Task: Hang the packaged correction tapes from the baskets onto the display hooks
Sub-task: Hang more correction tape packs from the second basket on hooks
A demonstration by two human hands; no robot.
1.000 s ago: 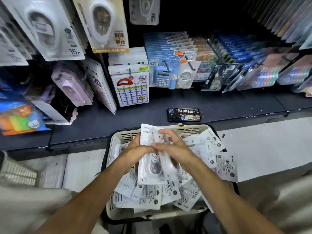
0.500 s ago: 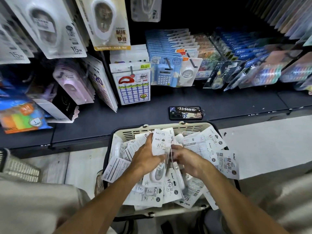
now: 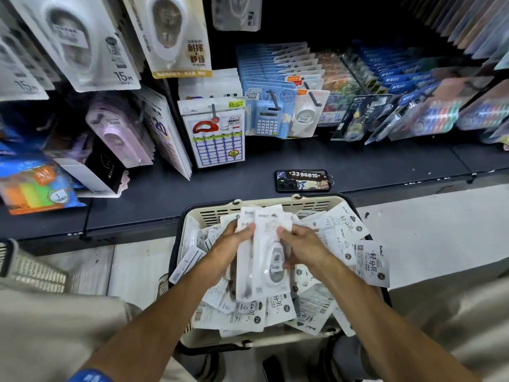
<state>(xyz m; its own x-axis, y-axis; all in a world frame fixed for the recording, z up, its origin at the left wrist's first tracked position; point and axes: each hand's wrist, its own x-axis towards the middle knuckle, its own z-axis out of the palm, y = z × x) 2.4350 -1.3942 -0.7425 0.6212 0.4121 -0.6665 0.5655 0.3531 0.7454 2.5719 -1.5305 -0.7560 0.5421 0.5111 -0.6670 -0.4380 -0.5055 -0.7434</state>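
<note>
The stack of correction tape packs (image 3: 265,252) has come up clear of the heap since half a sec ago, squared upright above the basket (image 3: 275,202) at centre frame, left hand (image 3: 228,249) and right hand (image 3: 301,248) both gripping its edges, so prob. ready to lift to a display hook (image 3: 213,111). Loose packs read "BeBe" and "轻分贝"; upper-left cards read "15m"; the phone (image 3: 303,180) on the shelf shows "3396815".

Over the basket (image 3: 264,203), both hands held a small stack of packs (image 3: 268,252) upright, the left hand (image 3: 230,249) gripping its left edge and the right hand (image 3: 301,248) its right edge. More packs filled the basket beneath. A phone (image 3: 303,180) lay on the shelf (image 3: 385,164) just behind the basket.
</note>
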